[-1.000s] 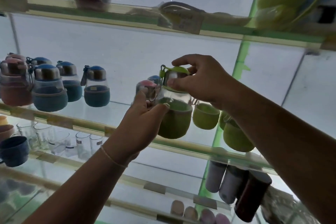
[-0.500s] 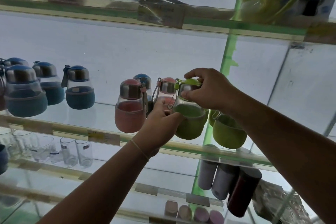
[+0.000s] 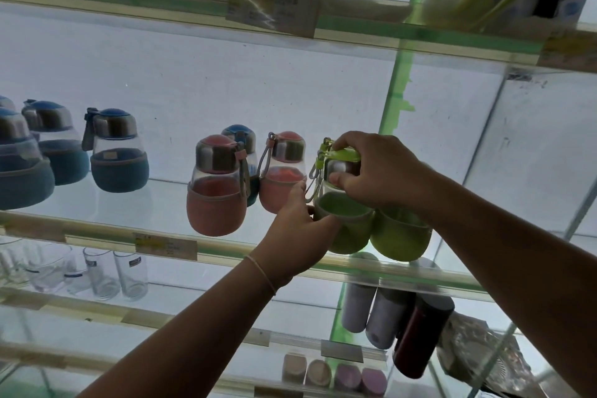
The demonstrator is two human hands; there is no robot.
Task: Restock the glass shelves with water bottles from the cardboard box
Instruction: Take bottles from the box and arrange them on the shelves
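— Bottle position, please?

— Green water bottle (image 3: 347, 223) sits at the front of the glass shelf (image 3: 97, 229), touching a second green bottle (image 3: 400, 236) on its right. My left hand (image 3: 300, 236) wraps the green sleeve low down, fingers curled round the front. My right hand (image 3: 378, 168) pinches the steel neck under the green cap, thumb pressed on the metal, index finger hooked over the lid.

— And the neighbours?

— Two pink bottles (image 3: 218, 184) stand just left of my left hand, the nearer one at the shelf edge, a blue-capped one tucked behind them. Further left, well apart, blue bottles (image 3: 118, 152) stand in a cluster.

— Below?

— Clear drinking glasses (image 3: 106, 271) on the next shelf down at left, tall tumblers (image 3: 384, 317) in pale grey and dark red at right under my right forearm.
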